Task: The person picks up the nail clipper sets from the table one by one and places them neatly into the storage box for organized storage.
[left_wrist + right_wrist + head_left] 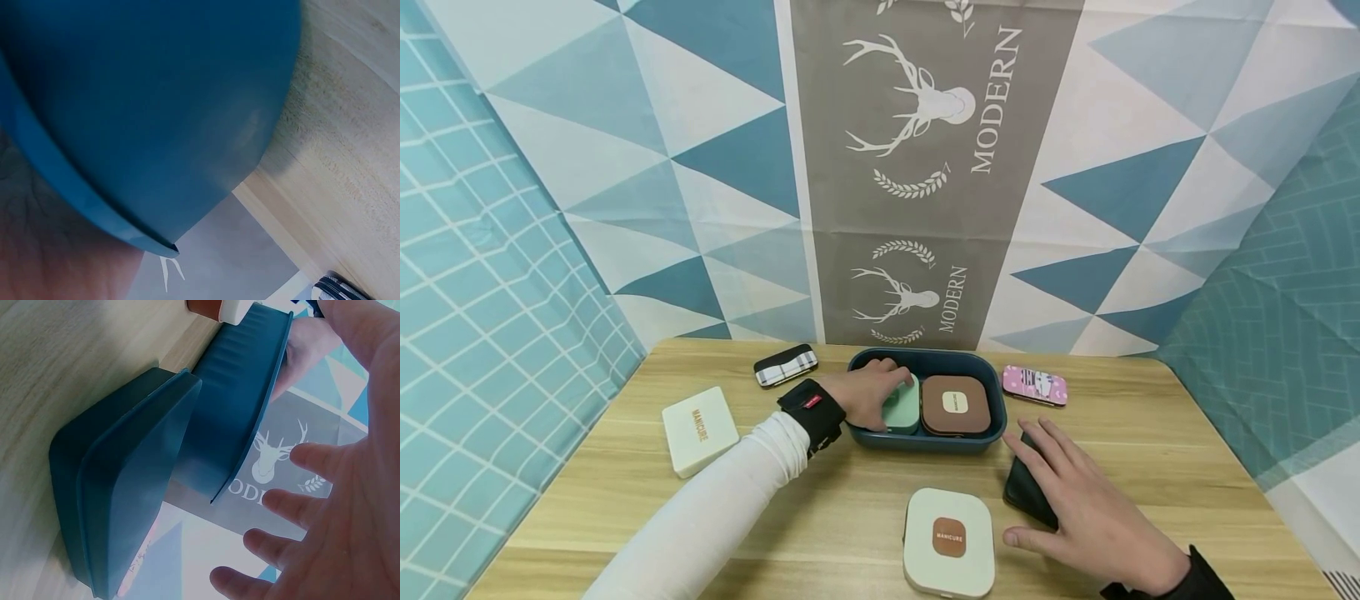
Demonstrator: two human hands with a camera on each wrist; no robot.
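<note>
My left hand (868, 393) reaches into a dark blue bin (925, 443) and grips a mint green square case (908, 408), thumb at its near edge and fingers at its far edge. Beside it in the bin lies a brown square case (936, 410) with a cream label. In the left wrist view the bin's wall (162, 125) hides the fingers. My right hand (1078, 500) hovers with fingers spread above a dark green case (1028, 492). The right wrist view shows a gap between that case (125, 481) and the palm (350, 512).
A cream case (950, 575) marked MANICURE lies in front of the bin, and another cream case (700, 433) sits at the left. Behind, a plaid case (786, 365) is left of the bin and a pink case (1034, 386) right. Patterned cloth (917, 200) hangs behind the table.
</note>
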